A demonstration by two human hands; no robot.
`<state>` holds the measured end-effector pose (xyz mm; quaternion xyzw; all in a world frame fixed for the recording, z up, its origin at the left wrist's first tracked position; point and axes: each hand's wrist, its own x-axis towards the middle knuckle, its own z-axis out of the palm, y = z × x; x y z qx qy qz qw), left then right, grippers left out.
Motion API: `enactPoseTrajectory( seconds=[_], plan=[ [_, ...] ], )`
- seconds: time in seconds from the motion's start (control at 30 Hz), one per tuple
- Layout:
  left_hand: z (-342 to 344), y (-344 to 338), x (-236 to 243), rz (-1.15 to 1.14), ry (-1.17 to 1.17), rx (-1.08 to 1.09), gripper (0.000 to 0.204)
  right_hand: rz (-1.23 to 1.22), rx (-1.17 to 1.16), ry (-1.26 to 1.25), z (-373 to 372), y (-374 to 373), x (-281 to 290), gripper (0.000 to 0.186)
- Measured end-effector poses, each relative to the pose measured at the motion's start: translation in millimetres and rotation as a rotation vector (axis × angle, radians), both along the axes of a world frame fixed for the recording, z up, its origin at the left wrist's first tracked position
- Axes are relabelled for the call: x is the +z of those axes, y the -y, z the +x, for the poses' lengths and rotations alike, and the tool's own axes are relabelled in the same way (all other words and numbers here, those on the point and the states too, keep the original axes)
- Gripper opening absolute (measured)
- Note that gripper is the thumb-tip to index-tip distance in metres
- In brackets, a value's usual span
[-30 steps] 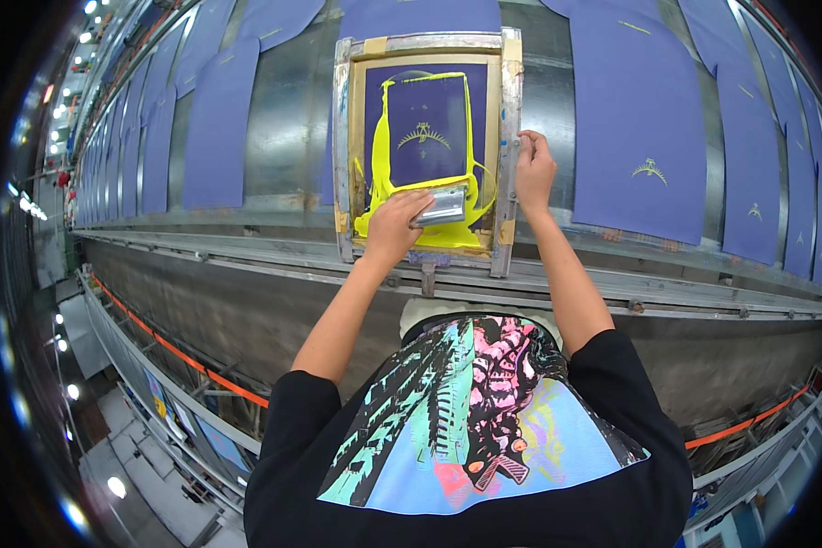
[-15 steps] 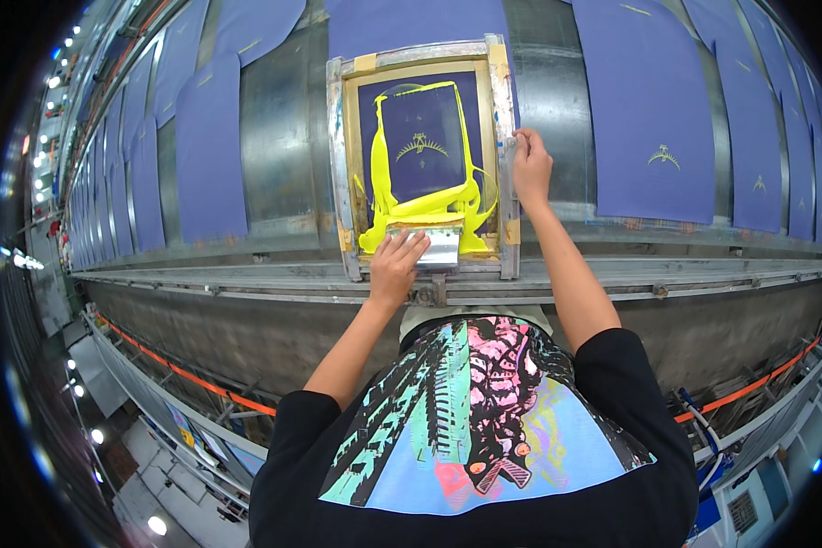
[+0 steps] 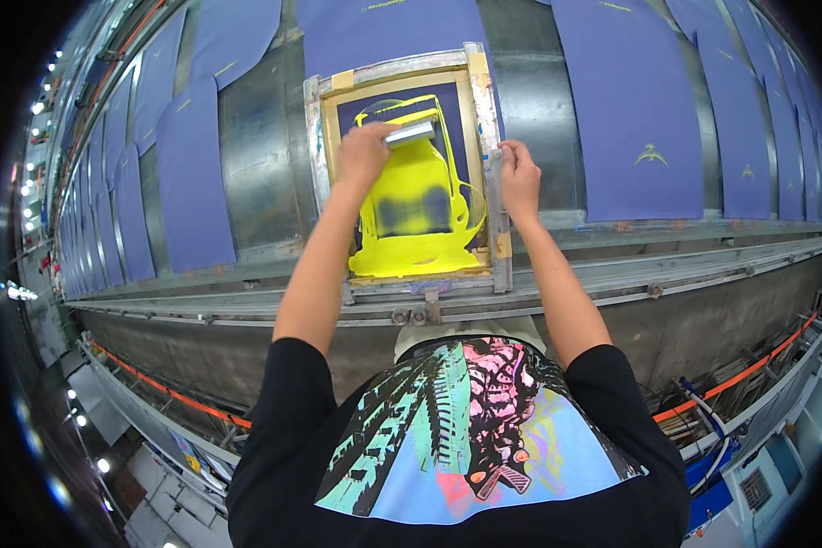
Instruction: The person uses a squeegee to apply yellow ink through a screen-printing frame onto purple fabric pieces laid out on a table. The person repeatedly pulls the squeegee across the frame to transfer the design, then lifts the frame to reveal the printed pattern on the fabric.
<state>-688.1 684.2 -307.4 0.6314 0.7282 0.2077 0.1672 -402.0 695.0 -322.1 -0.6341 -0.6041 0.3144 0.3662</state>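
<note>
A screen-printing frame [image 3: 315, 137] with taped corners lies over a purple fabric piece on the long metal table in front of me. My left hand [image 3: 363, 157] is closed around a metal-handled squeegee [image 3: 412, 134] near the far end of the mesh. Bright yellow ink [image 3: 416, 259] covers much of the mesh, thickest along its near end and in streaks up the sides. A dark, blurred patch shows through the ink in the middle. At the frame's right side, my right hand [image 3: 521, 187] is closed with its fingertips on the frame's edge.
Purple fabric pieces [image 3: 630, 119] lie in rows to both sides, several bearing small yellow prints [image 3: 651, 155]. Bare metal table [image 3: 265, 146] shows between them. A metal rail [image 3: 566, 281] runs along the near edge. Orange strips [image 3: 173, 387] pass lower down.
My left hand has carried the squeegee from the near end of the mesh to the far end, leaving a yellow ink layer over the printed motif. My right hand stays at the frame's edge.
</note>
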Motion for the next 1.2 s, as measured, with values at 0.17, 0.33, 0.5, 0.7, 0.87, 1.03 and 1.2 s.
enactPoseTrajectory(
  seconds=[0.17, 0.33, 0.5, 0.7, 0.87, 1.03, 1.2],
  plan=[
    [44, 106, -24, 0.22, 0.033, -0.124, 0.045, 0.008, -0.005, -0.017, 11, 0, 2, 0.023],
    [43, 116, -24, 0.098, 0.091, -0.108, 0.044, -0.053, -0.012, 0.037, 11, -7, -6, 0.021],
    [-19, -25, -31, -0.065, -0.069, -0.063, 0.037, -0.015, 0.011, 0.02, 18, -4, -15, 0.02],
    [-22, -58, -12, -0.147, -0.087, -0.067, 0.035, -0.003, 0.026, 0.017, 4, -6, -26, 0.021],
    [22, 25, -30, -0.026, -0.014, -0.034, 0.037, -0.035, 0.016, -0.008, 9, -11, -21, 0.023],
    [78, 90, -39, 0.256, 0.082, -0.13, 0.041, -0.057, 0.043, 0.014, 32, -56, -26, 0.023],
    [133, 121, -35, 0.176, 0.094, -0.181, 0.052, -0.031, 0.037, 0.026, 80, -78, -43, 0.022]
  ],
)
